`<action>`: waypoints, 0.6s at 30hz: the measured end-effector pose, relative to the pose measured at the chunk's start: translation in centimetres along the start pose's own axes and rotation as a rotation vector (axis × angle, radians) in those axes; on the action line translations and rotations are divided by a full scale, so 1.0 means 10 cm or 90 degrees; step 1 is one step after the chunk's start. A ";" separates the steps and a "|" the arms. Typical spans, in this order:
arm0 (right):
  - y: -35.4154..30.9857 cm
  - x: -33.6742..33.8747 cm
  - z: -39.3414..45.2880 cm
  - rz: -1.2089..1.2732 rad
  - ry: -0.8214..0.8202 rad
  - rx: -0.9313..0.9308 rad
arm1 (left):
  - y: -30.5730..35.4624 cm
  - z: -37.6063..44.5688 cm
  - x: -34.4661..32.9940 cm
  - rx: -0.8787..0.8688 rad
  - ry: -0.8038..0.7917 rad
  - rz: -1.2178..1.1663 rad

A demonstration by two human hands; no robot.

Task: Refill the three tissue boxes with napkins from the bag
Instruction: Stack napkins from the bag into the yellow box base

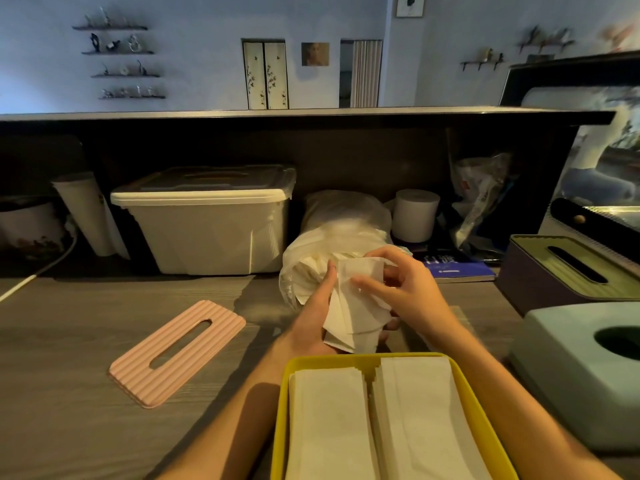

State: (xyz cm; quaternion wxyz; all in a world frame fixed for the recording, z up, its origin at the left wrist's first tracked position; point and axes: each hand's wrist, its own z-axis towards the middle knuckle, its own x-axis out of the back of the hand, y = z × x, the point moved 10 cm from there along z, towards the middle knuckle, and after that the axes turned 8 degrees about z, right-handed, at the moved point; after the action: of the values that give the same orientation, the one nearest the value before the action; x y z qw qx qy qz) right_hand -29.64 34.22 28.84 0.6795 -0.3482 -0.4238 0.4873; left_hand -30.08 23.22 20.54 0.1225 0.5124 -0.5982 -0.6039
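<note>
Both hands (360,299) pinch napkins (356,317) (bag (311,258) mouth hidden); yellow box (287,393) cropped.

Three tissue boxes: one yellow (381,410) (open, holding two napkin stacks), one teal (581,368), one dark (568,271). One pink lid (176,351), one napkin bag (332,244), one paper roll (414,214), one storage bin (204,223).

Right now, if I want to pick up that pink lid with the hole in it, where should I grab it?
Probably by its long edges, coming down from above. The pink lid lies flat on the wooden counter, ribbed side up, with bare counter all around it. Put your thumb on one long edge and your fingers on the other, near the middle beside the slot. The ribs should help your grip.
</note>
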 end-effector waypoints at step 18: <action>-0.11 -0.02 -0.06 0.185 -0.067 -0.083 | -0.01 -0.07 0.05 0.007 0.031 -0.095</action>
State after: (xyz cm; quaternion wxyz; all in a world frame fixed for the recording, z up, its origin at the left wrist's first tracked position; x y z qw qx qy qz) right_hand -28.72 33.64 29.52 0.5546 -0.4232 -0.4346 0.5696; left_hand -29.72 22.40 20.40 0.0887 0.5708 -0.5581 -0.5957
